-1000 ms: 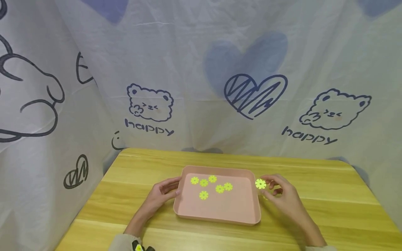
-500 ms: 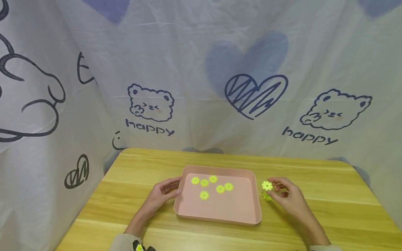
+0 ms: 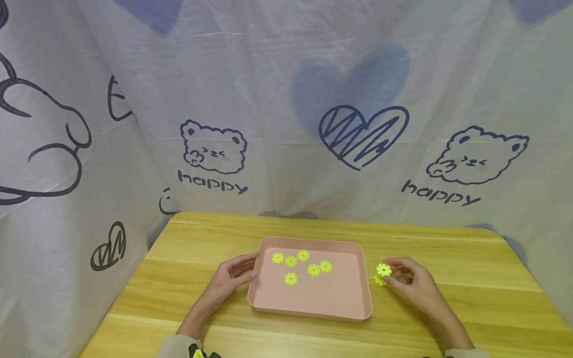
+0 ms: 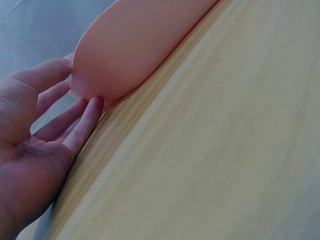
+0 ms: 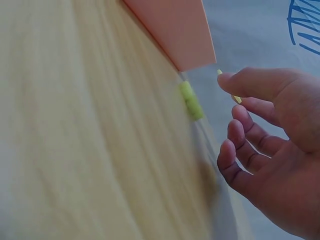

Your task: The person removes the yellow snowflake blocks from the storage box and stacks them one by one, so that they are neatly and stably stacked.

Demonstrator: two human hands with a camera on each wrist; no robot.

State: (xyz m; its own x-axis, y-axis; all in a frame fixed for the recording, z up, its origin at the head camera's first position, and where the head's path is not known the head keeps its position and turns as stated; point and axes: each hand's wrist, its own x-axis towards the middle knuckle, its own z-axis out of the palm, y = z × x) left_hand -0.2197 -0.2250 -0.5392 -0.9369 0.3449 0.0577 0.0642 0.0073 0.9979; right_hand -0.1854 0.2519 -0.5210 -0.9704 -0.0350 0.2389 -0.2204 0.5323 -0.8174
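A pink tray [image 3: 309, 301] lies on the wooden table with several yellow-green snowflake discs [image 3: 290, 279] spread flat inside. At its left side, my left hand [image 3: 230, 276] holds the edge, thumb at the rim; the left wrist view has the other fingertips [image 4: 95, 102] against the outer wall [image 4: 120, 55]. Right of the tray, my right hand [image 3: 414, 281] pinches one snowflake disc [image 3: 383, 270] between thumb and index finger. That disc overlaps a small pile of discs [image 3: 379, 280] on the table. In the right wrist view the pile [image 5: 191, 100] stands beside the tray's corner [image 5: 185, 40], just below the pinched disc [image 5: 237, 99].
The wooden table [image 3: 215, 338] ends at the back against a pale cloth [image 3: 286, 199] printed with hearts and bears. More cloth [image 3: 53, 238] hangs along the left side.
My right hand has moved right and slightly toward me with its disc, from beside the tray's rim to over the small pile. The left hand and the tray have stayed in place.
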